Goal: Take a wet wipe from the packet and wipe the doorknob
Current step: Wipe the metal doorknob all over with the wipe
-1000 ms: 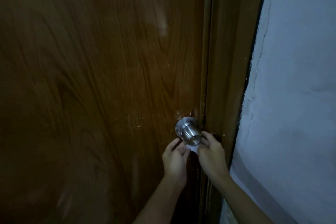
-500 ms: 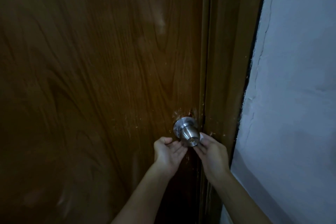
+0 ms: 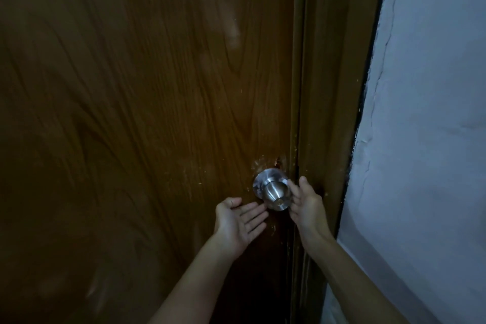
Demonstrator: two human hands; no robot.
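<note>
A: Quick count pls?
B: 1 door [image 3: 131,113], 1 doorknob [image 3: 273,193], metal.
A: Hands?
B: 2. 1 left hand [image 3: 238,221], 1 right hand [image 3: 306,206], w/ 2 bare forearms.
A: Anything else?
B: 1 door frame [image 3: 331,86], 1 pale wall [image 3: 426,139]. Wipes: can't make out any.

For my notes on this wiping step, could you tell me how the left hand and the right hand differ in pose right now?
The left hand lies open, palm up, fingers spread, below and left of the doorknob; the right hand is raised on the knob's right side, fingers pointing up against it. The left hand holds nothing; whether the right holds a wipe cannot be seen. Both are bare and close to the knob.
</note>
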